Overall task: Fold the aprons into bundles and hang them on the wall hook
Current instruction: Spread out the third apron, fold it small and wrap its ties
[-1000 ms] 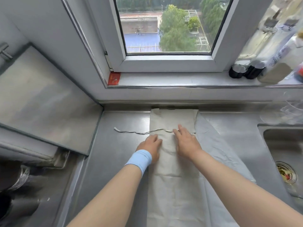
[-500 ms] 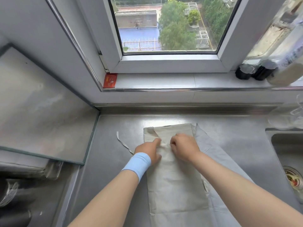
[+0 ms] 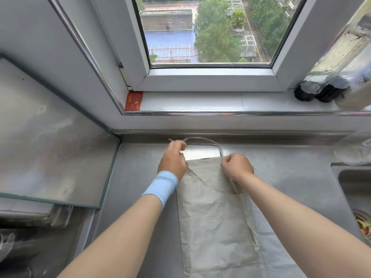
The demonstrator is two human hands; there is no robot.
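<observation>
A beige apron [image 3: 214, 215] lies folded lengthwise into a narrow strip on the steel counter [image 3: 136, 177]. A paler grey apron [image 3: 281, 249] lies under it and shows along its right side. The beige apron's thin strap [image 3: 202, 139] arcs above its far edge. My left hand [image 3: 173, 157], with a light blue wristband, pinches the strap at the far left corner. My right hand [image 3: 236, 165] grips the strap at the far right corner, fingers curled. No wall hook is in view.
A sink [image 3: 355, 189] with a drain strainer sits at the right. A glass stove cover [image 3: 46, 141] leans at the left. The windowsill [image 3: 220, 103] behind the counter holds a small red box [image 3: 134, 100] and dark-capped bottles [image 3: 313, 91].
Both hands left the cloth, where they pressed and pinched the fold, and took up the strap. The strap, earlier lying flat to the left, now loops above the apron's far edge.
</observation>
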